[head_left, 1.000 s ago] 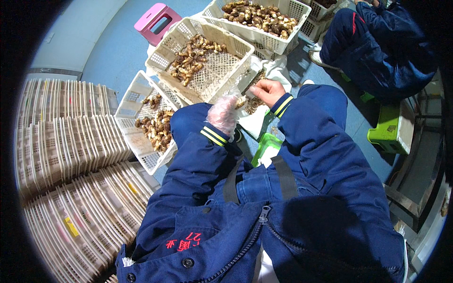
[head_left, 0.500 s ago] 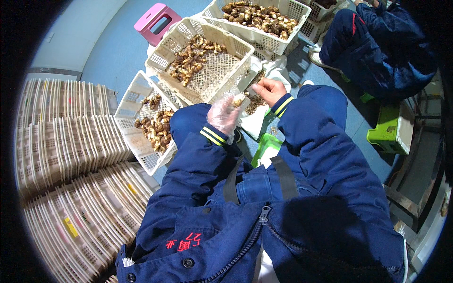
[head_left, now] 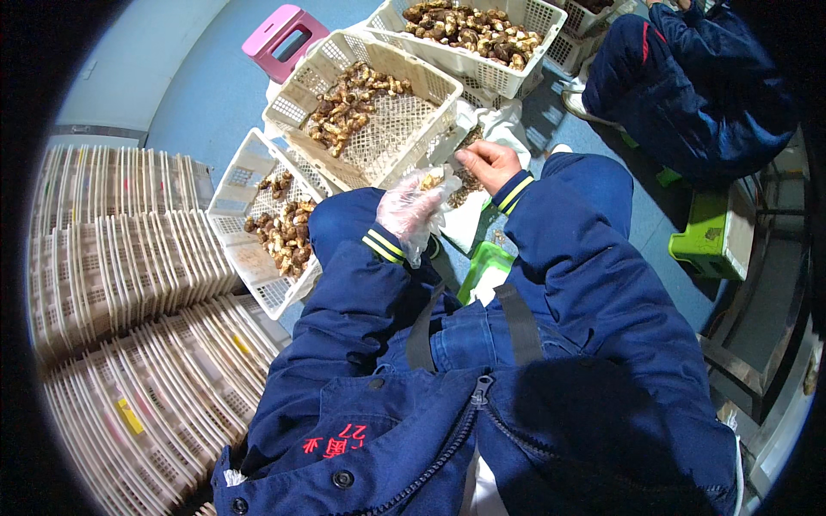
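My left hand (head_left: pixel 408 209), in a clear plastic glove, is closed around a small pale mushroom (head_left: pixel 430 181). Just to its right is my bare right hand (head_left: pixel 493 166), thumb and fingers pinched together; whatever may be between them is too small to make out. Beyond my left hand stands a white plastic crate (head_left: pixel 417 64) with brown-and-cream mushrooms (head_left: pixel 344 112) at its left side. Dark trimmings (head_left: pixel 465 187) lie on white sheeting (head_left: pixel 508 127) below and beside my right hand.
A smaller crate (head_left: pixel 231 193) of mushrooms sits at left, beside tall stacks of white crates (head_left: pixel 129 267). A fuller crate (head_left: pixel 525 73) is at the back, near a pink stool (head_left: pixel 271 34). Another person (head_left: pixel 697 95) sits at right by a green-and-white stool (head_left: pixel 714 236).
My left hand has turned slightly, so the mushroom and loose glove plastic show differently. My right hand has shifted a little, its fingertips now farther from the mushroom.
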### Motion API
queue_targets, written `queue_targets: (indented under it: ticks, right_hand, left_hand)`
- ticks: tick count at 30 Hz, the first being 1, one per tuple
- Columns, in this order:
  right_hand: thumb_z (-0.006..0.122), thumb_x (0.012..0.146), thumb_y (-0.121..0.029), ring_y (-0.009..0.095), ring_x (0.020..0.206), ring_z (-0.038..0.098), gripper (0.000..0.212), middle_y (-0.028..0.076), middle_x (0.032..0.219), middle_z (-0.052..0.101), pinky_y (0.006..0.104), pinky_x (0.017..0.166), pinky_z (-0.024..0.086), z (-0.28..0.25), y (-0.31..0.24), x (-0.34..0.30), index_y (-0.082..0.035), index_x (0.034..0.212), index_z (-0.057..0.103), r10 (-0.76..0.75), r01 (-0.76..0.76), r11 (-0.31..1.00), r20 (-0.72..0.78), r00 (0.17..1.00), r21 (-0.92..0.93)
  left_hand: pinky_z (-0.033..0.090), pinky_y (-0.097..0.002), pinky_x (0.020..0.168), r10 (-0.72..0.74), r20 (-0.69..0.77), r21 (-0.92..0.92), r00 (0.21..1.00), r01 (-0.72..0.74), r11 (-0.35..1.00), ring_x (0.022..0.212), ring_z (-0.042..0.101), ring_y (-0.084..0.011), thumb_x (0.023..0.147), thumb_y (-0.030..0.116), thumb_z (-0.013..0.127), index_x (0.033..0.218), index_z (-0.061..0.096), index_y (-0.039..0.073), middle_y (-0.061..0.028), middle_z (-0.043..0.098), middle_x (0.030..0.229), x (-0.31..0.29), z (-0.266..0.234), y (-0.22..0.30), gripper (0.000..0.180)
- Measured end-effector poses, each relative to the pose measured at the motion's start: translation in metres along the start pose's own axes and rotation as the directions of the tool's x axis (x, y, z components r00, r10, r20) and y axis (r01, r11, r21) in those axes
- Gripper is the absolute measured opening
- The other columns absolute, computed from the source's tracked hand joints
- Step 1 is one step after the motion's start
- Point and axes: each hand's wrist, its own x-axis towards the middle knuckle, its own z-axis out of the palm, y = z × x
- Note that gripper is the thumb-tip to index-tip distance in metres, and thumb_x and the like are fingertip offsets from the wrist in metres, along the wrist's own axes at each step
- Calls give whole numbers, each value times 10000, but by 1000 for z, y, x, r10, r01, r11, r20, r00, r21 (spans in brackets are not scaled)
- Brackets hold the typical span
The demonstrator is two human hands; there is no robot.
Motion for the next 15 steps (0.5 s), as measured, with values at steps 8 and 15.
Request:
queue_targets:
  ticks: [8, 15]
  right_hand:
    - [631, 819, -184, 57, 630, 505, 168, 7, 662, 593, 233, 589, 433, 15, -8, -8, -17, 802, 626, 14, -12, 1000, 150, 989, -14]
    - [631, 806, -173, 81, 564, 510, 152, 42, 610, 585, 253, 545, 436, 19, -7, -10, -23, 783, 628, -152, 161, 985, 127, 980, -66]
  left_hand:
    - [353, -203, 303, -270, -273, -311, 923, 181, 933, 389, 445, -92, 851, 276, 544, 950, 553, 112, 2, 537, 634, 18, -7, -3, 192]
    - [370, -190, 371, -353, -277, -345, 894, 250, 904, 520, 505, -93, 813, 296, 607, 893, 587, 152, 20, 576, 698, 24, -14, -8, 166]
